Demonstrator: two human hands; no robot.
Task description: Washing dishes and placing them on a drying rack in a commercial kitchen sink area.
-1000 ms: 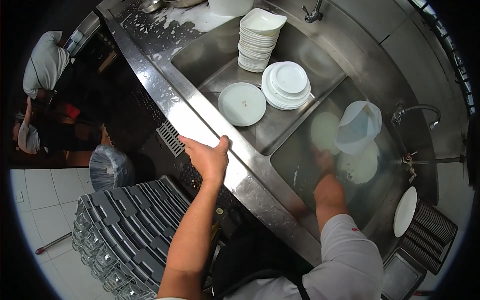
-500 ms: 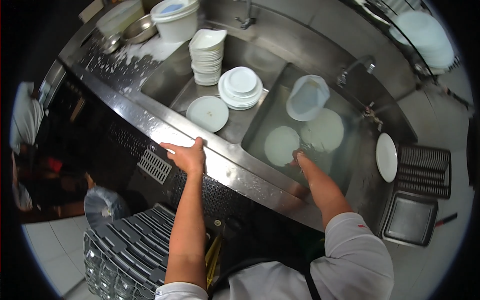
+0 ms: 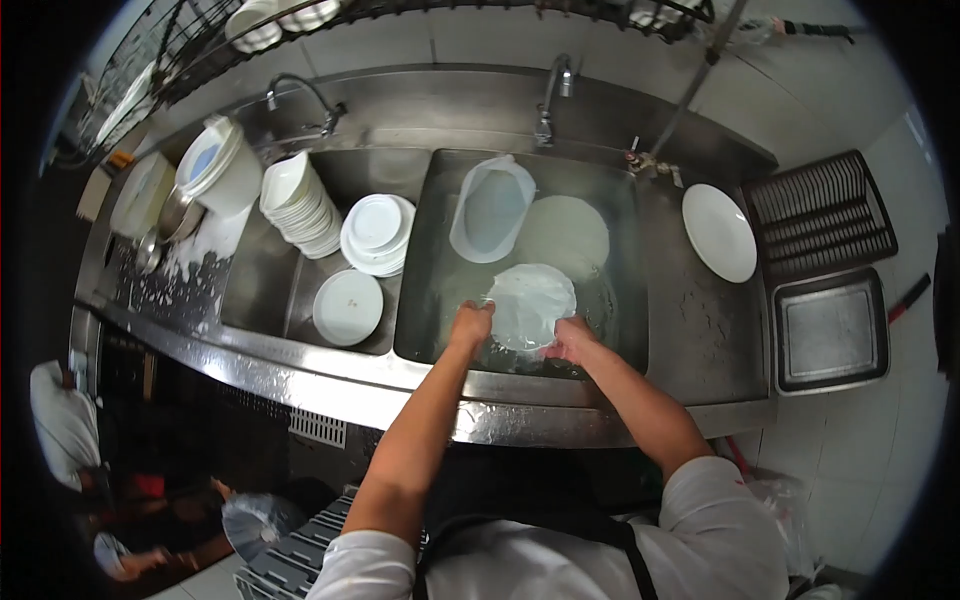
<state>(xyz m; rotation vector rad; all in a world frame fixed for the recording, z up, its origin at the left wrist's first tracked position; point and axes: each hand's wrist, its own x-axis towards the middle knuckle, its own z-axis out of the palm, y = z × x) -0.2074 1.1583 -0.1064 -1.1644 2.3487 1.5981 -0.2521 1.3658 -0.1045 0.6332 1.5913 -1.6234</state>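
Observation:
A round white plate (image 3: 532,305) is at the water's surface in the filled sink basin (image 3: 408,335). My left hand (image 3: 471,326) is closed on its left edge. At its lower right edge, my right hand (image 3: 571,338) is closed on the same plate, with the fingertips partly hidden. Behind it, a large pale round dish (image 3: 566,232) lies under the water. Beside that, a translucent white tub (image 3: 492,210) sits tilted in the basin.
The left basin holds a tall stack of white dishes (image 3: 300,205), a lower plate stack (image 3: 378,225) and a single plate (image 3: 348,307). An oval plate (image 3: 720,233), a black rack (image 3: 822,218) and a metal tray (image 3: 832,330) stand right. Faucets (image 3: 545,110) rise behind.
My left hand has come from the sink's front edge to the plate. The submerged plate has been raised to the surface between both hands. The view has swung to the right.

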